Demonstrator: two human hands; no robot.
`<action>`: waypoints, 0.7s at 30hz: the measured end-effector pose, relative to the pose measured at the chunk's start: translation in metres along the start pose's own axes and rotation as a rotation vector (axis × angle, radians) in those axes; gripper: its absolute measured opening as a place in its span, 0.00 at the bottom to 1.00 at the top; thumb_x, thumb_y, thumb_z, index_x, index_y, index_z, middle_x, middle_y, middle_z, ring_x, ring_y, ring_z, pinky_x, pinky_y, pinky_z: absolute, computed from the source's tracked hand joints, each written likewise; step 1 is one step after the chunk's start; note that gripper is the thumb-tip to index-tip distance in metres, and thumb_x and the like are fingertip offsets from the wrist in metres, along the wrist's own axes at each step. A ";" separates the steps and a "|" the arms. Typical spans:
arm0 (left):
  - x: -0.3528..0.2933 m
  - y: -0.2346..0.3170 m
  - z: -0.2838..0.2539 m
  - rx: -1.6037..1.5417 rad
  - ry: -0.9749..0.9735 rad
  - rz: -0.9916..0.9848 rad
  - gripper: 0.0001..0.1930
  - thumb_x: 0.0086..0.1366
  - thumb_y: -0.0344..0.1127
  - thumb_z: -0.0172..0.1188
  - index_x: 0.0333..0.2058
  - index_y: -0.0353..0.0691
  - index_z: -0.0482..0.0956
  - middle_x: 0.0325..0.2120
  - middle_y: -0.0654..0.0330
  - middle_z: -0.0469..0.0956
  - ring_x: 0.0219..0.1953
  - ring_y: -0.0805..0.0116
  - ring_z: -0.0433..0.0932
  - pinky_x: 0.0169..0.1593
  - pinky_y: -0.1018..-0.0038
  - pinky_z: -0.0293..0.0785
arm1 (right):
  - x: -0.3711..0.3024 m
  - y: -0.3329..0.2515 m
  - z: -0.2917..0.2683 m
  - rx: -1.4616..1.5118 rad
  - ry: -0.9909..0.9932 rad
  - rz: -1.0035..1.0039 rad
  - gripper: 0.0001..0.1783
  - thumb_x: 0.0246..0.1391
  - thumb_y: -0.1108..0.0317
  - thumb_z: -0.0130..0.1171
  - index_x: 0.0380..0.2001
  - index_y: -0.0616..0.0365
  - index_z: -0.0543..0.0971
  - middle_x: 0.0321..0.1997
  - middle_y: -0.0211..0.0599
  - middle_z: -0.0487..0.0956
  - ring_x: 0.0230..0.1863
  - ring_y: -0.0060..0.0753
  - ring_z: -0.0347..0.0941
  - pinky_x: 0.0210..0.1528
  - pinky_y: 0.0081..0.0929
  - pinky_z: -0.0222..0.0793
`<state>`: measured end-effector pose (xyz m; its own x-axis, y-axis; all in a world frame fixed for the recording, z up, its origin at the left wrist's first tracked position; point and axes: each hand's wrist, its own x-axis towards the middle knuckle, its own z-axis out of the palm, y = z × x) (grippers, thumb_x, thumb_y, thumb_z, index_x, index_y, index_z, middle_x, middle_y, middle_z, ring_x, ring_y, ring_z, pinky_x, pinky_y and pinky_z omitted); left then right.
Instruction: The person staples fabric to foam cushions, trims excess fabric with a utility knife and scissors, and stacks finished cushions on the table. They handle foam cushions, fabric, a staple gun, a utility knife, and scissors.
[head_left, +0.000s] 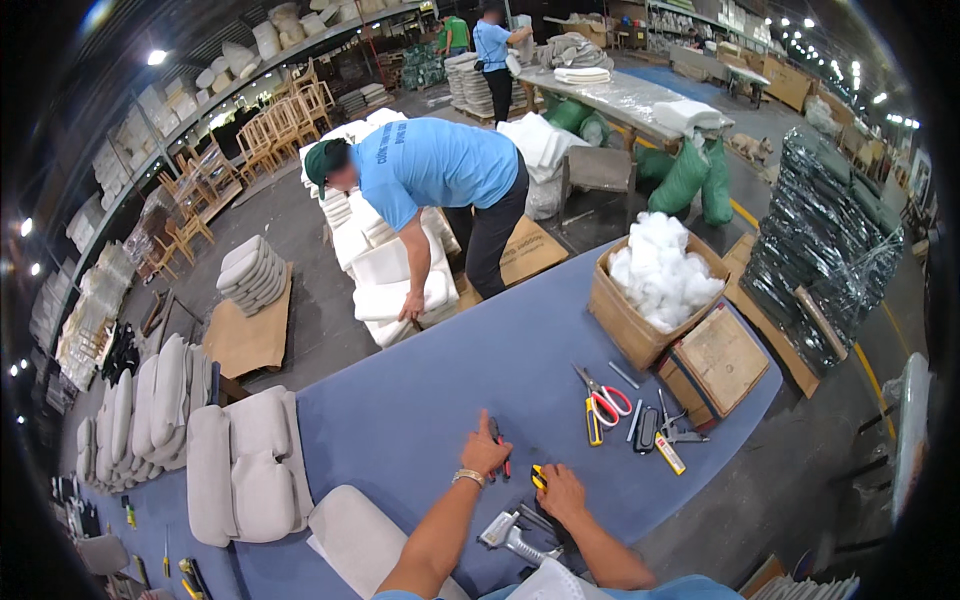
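Note:
On the blue tabletop point(400, 400), my left hand point(482, 453) lies over red-and-black pliers point(504, 462). Its index finger points forward, while the thumb and other fingers close around the pliers. My right hand point(563, 496) is wrapped around a small yellow-and-black tool point(540, 477); its exact kind is hidden by the fingers. A silver staple gun point(515, 538) lies between my forearms, nearest the right one. Under my left forearm rests a light grey upholstered pad point(360, 535).
Red-handled scissors point(608, 402), knives and a glue gun point(681, 432) lie at right. Behind them stands a carton point(625, 325) of white stuffing point(663, 270). Grey cushions point(250, 470) are piled at left. Across the table, a person in blue point(440, 165) bends over white foam pads point(385, 295).

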<state>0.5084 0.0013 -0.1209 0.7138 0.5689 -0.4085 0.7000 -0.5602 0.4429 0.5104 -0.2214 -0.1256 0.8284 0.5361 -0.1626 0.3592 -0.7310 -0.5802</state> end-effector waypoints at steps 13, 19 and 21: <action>-0.142 -0.089 0.037 -0.593 0.273 0.163 0.36 0.67 0.40 0.66 0.70 0.39 0.64 0.46 0.54 0.82 0.43 0.65 0.83 0.48 0.68 0.81 | -0.056 0.007 -0.052 0.097 -0.457 0.045 0.24 0.53 0.48 0.70 0.45 0.53 0.82 0.49 0.43 0.84 0.50 0.54 0.81 0.48 0.46 0.77; -0.312 -0.222 0.024 -0.139 0.998 -0.131 0.25 0.68 0.34 0.63 0.62 0.33 0.73 0.46 0.46 0.80 0.51 0.47 0.78 0.58 0.57 0.72 | -0.127 -0.005 0.023 -0.258 -0.349 -0.323 0.32 0.50 0.46 0.70 0.49 0.56 0.71 0.48 0.51 0.80 0.44 0.63 0.81 0.43 0.60 0.76; -0.350 -0.238 0.022 -0.061 1.040 -0.316 0.25 0.69 0.33 0.61 0.62 0.32 0.72 0.51 0.42 0.76 0.54 0.44 0.73 0.60 0.54 0.69 | -0.113 -0.009 0.020 -0.235 -0.370 -0.306 0.29 0.49 0.46 0.70 0.45 0.55 0.73 0.42 0.49 0.83 0.43 0.61 0.81 0.42 0.60 0.75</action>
<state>0.0927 -0.0772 -0.1010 0.1128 0.9293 0.3518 0.8257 -0.2847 0.4871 0.4050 -0.2676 -0.1179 0.4791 0.8216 -0.3090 0.6825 -0.5700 -0.4575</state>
